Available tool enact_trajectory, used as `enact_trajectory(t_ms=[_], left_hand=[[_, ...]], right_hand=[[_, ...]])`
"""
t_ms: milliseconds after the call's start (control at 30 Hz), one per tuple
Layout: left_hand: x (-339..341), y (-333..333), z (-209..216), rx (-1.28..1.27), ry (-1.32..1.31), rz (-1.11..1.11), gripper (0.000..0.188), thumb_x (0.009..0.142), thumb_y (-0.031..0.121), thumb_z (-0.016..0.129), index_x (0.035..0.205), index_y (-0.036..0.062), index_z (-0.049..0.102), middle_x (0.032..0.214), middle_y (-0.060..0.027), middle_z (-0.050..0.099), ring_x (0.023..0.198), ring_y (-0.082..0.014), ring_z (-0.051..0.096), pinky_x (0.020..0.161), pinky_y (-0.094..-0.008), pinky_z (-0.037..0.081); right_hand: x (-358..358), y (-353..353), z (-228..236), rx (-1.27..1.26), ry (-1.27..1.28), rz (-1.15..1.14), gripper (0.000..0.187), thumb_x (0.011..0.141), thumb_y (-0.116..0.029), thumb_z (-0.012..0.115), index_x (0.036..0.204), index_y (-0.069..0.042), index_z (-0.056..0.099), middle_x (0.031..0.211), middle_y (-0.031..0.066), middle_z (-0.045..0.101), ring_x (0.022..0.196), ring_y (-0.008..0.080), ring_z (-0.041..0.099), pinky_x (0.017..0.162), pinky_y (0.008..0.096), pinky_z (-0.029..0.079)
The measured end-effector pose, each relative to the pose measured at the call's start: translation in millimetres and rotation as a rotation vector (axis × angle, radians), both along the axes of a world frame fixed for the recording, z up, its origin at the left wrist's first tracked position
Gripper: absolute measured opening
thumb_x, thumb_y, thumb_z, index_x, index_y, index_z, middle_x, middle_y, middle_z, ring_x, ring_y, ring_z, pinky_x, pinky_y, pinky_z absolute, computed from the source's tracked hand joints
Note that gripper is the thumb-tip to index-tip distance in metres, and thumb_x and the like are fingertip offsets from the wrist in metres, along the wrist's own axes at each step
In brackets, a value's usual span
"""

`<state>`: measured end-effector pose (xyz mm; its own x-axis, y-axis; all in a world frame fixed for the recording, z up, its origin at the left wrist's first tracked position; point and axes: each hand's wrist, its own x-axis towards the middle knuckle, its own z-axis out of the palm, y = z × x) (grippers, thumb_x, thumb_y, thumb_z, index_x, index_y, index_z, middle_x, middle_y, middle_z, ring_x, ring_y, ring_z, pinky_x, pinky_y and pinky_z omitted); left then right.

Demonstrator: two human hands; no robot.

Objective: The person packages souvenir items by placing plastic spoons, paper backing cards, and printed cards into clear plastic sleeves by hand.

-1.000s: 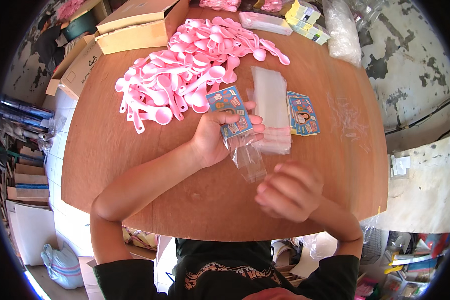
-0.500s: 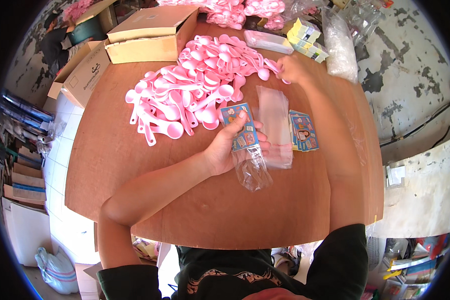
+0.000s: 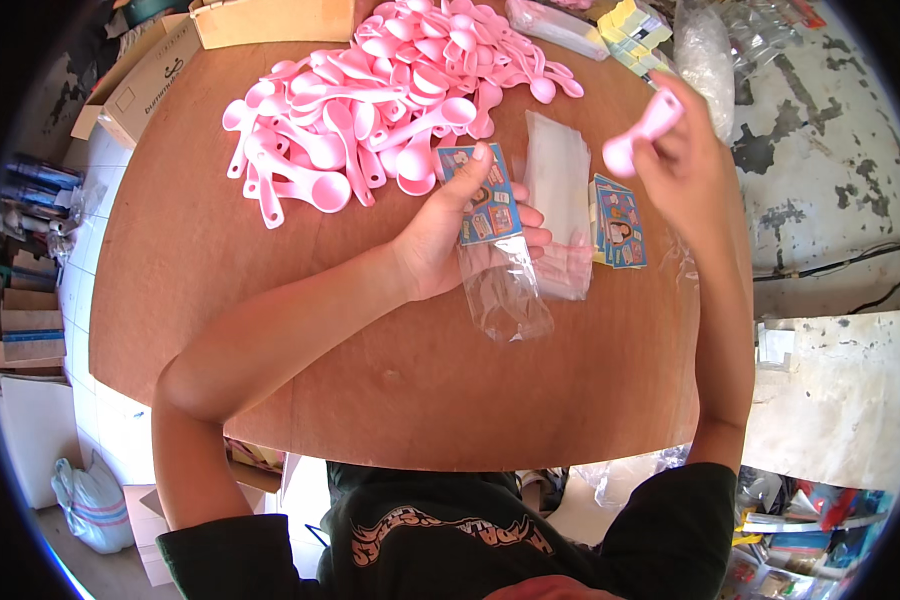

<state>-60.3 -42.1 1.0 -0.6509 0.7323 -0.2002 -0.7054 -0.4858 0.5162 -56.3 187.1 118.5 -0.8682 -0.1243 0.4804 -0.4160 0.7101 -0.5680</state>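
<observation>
My left hand [image 3: 445, 225] is closed on a clear plastic bag [image 3: 510, 300] with a blue printed card [image 3: 492, 208] inside its upper part; the thumb presses on the card. In my raised right hand [image 3: 690, 160] is a pink plastic scoop [image 3: 652, 128], gripped by its handle with the bowl pointing down and left. A large heap of pink scoops [image 3: 370, 105] spreads over the far middle of the table. Beside my left hand lies a stack of clear bags [image 3: 560, 190], and right of that a fanned stack of blue cards [image 3: 622, 232].
The brown wooden table [image 3: 390, 390] is bordered at far left by cardboard boxes [image 3: 270, 22]. Far right stand yellow-and-white small boxes [image 3: 634, 32], a packed plastic bundle [image 3: 558, 27] and a clear plastic roll [image 3: 705, 55]. A peeling wall [image 3: 820, 180] rises at the right.
My right hand has come away from the heap's right edge, toward me and rightward, carrying a pink scoop. The left hand still holds the bag and card. The whole view has shifted slightly.
</observation>
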Motion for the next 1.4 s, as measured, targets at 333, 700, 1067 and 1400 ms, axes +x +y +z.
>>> enact_trajectory(t_ms=[333, 700, 1067, 1400], left_hand=[[4, 10, -1, -0.025, -0.025, 0.049, 0.074, 0.087, 0.074, 0.047, 0.11, 0.0036, 0.055, 0.098, -0.0144, 0.067, 0.094, -0.0285, 0.068, 0.092, -0.0483, 0.054], [3, 8, -1, 0.012, -0.028, 0.039, 0.073, 0.089, 0.073, 0.043, 0.111, 0.0036, 0.055, 0.1, -0.0147, 0.067, 0.096, -0.0289, 0.068, 0.093, -0.0495, 0.053], [4, 9, -5, 0.046, -0.022, 0.031, 0.076, 0.087, 0.076, 0.045, 0.114, 0.0045, 0.051, 0.107, -0.0171, 0.066, 0.105, -0.0322, 0.065, 0.096, -0.0539, 0.05], [9, 9, -1, 0.002, 0.083, -0.054, 0.075, 0.088, 0.075, 0.041, 0.116, 0.0054, 0.052, 0.114, -0.0173, 0.063, 0.113, -0.0345, 0.061, 0.1, -0.0504, 0.048]], right_hand=[[162, -11, -40, 0.56, 0.318, 0.513, 0.029, 0.077, -0.006, 0.076, 0.104, -0.001, 0.065, 0.097, 0.0115, 0.069, 0.083, 0.0216, 0.07, 0.072, 0.0315, 0.059], [182, -10, -73, 0.66, 0.486, 0.472, 0.018, 0.075, -0.001, 0.075, 0.093, 0.001, 0.071, 0.087, 0.0078, 0.059, 0.074, 0.0196, 0.063, 0.063, 0.0309, 0.056], [144, -29, -85, 0.675, 0.674, 0.383, 0.023, 0.07, 0.001, 0.076, 0.093, 0.0, 0.072, 0.089, 0.0075, 0.059, 0.073, 0.0199, 0.06, 0.061, 0.0317, 0.053], [116, -55, -86, 0.657, 0.799, -0.016, 0.011, 0.078, -0.008, 0.075, 0.086, -0.009, 0.068, 0.104, 0.0092, 0.069, 0.104, 0.0256, 0.062, 0.085, 0.0449, 0.052]])
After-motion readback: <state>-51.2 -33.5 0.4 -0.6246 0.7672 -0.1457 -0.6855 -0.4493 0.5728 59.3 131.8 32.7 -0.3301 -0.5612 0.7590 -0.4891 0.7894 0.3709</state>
